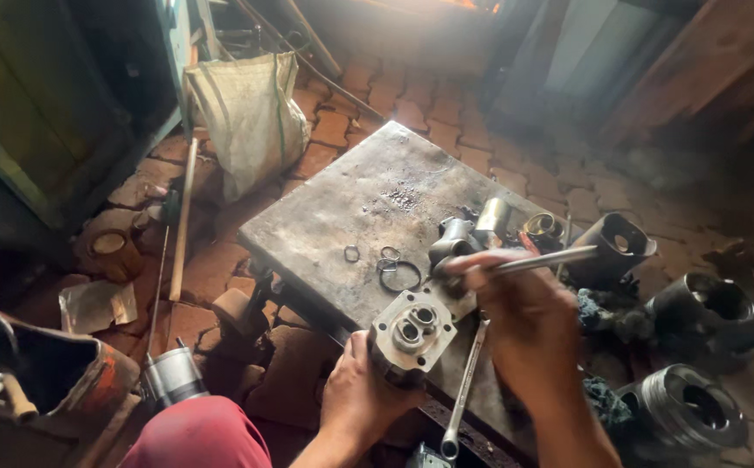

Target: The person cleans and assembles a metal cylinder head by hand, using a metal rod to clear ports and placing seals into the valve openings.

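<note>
My left hand (361,395) grips a grey metal pump-like housing (412,331) from below, its round flanged face turned up at the near edge of a worn metal table (355,204). My right hand (516,308) holds a thin metal rod-like tool (543,259) just above and to the right of the housing. The tool points to the right and looks blurred. A long spanner (464,386) lies on the table under my right wrist.
Several small rings (390,267) lie on the table, and cylindrical metal parts (481,227) stand at its right edge. Dark cylinder sleeves (685,407) and a black pipe piece (613,247) sit on the brick floor to the right. A sack (251,117) hangs at the left.
</note>
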